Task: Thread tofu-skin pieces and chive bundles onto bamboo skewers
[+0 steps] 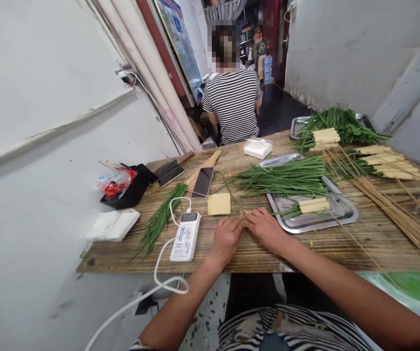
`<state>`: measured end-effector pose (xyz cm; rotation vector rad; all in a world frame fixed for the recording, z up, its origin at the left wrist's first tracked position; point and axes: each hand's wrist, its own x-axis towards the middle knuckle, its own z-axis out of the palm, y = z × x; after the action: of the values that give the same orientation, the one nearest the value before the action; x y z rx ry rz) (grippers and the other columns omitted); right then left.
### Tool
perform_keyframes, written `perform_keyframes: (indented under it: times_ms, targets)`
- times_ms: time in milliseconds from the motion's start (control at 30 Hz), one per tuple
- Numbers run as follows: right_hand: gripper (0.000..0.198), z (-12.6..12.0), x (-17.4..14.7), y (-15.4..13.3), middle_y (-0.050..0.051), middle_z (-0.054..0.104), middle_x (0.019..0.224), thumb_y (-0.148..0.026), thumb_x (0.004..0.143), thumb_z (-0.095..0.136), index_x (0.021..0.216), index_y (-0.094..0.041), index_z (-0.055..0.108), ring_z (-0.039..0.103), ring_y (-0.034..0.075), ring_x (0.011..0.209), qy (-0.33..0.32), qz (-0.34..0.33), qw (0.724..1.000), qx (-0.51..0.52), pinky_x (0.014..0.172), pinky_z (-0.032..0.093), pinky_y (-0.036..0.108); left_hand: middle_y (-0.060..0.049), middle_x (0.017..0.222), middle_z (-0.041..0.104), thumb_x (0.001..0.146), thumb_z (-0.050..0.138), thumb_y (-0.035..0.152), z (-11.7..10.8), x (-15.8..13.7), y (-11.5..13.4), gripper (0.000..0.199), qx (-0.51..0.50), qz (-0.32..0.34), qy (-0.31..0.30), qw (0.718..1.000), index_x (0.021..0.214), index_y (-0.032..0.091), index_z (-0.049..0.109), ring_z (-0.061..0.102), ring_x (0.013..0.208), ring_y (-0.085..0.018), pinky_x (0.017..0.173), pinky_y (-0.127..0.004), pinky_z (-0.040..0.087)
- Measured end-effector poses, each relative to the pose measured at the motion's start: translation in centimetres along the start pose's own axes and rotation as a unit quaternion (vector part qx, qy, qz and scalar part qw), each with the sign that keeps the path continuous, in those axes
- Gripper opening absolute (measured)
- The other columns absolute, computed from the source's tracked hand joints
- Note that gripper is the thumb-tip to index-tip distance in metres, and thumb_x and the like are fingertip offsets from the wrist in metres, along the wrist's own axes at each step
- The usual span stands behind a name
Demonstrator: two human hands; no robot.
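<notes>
You are holding your left hand (228,237) and right hand (264,225) together, fingers curled, what they pinch I cannot tell, while the squarish yellow sheet (219,204) is lying on the tabletop (256,257), far-left of them, nearer your left hand.

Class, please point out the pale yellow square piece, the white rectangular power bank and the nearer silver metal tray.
Pale yellow square piece (219,204): head view, middle of top.
White rectangular power bank (185,238): head view, middle of upper face.
Nearer silver metal tray (343,206): head view, bare floor, right side.
</notes>
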<state>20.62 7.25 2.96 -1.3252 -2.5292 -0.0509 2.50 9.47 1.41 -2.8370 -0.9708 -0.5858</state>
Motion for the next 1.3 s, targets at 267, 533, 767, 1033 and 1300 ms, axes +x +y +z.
perform_keyframes:
  times_ms: [267, 533, 767, 1033, 1300]
  targets:
    - [0.023, -1.8, -1.4, -1.4, 0.007, 0.061, 0.098, -0.017, 0.094, 0.040, 0.105, -0.017, 0.060, 0.048, 0.021, 0.094, 0.003, 0.067, 0.997, -0.033, 0.083, 0.035, 0.034, -0.008, 0.090, 0.066, 0.098, 0.032, 0.023, 0.6, 0.0, -0.2, 0.033, -0.035, 0.000, 0.017, 0.999, 0.104, 0.015, 0.063, 0.057, 0.084, -0.019, 0.075, -0.033, 0.045]
    - [0.033, -5.8, -15.1, 2.9, 0.017, 0.060, 0.109, -0.027, 0.089, 0.047, 0.117, -0.013, 0.057, 0.055, 0.032, 0.096, 0.012, 0.327, 0.920, -0.217, 0.077, 0.044, 0.043, -0.007, 0.090, 0.065, 0.097, 0.034, 0.022, 0.1, 0.2, -0.1, 0.032, -0.039, -0.004, 0.017, 0.999, 0.101, 0.017, 0.065, 0.053, 0.078, -0.018, 0.072, -0.031, 0.043]
    - [0.039, -4.6, -20.2, 6.2, 0.015, 0.068, 0.105, -0.029, 0.094, 0.033, 0.118, -0.010, 0.058, 0.067, 0.024, 0.084, 0.051, 0.363, 0.925, -0.103, 0.073, 0.052, 0.035, -0.008, 0.089, 0.064, 0.096, 0.035, 0.020, 0.7, 0.1, 0.3, 0.030, -0.027, -0.019, 0.028, 0.999, 0.101, 0.015, 0.064, 0.052, 0.078, -0.018, 0.072, -0.031, 0.042]
    - [0.039, -7.1, -22.4, 5.2, 0.010, 0.073, 0.095, -0.034, 0.091, 0.037, 0.115, -0.016, 0.063, 0.070, 0.022, 0.074, 0.101, 0.345, 0.926, -0.117, 0.064, 0.054, 0.031, -0.008, 0.086, 0.063, 0.097, 0.034, 0.024, 0.9, 0.1, 0.3, 0.032, -0.034, -0.019, 0.042, 0.998, 0.101, 0.014, 0.064, 0.052, 0.078, -0.018, 0.071, -0.031, 0.041]
    - [0.040, -10.9, -22.5, 2.1, 0.009, 0.066, 0.116, -0.033, 0.092, 0.041, 0.125, -0.019, 0.056, 0.068, 0.023, 0.092, 0.160, 0.267, 0.947, -0.073, 0.083, 0.054, 0.033, -0.006, 0.083, 0.063, 0.098, 0.030, 0.027, 1.3, 0.1, 0.3, 0.038, -0.058, -0.046, 0.038, 0.997, 0.097, 0.016, 0.067, 0.051, 0.076, -0.017, 0.071, -0.030, 0.040]
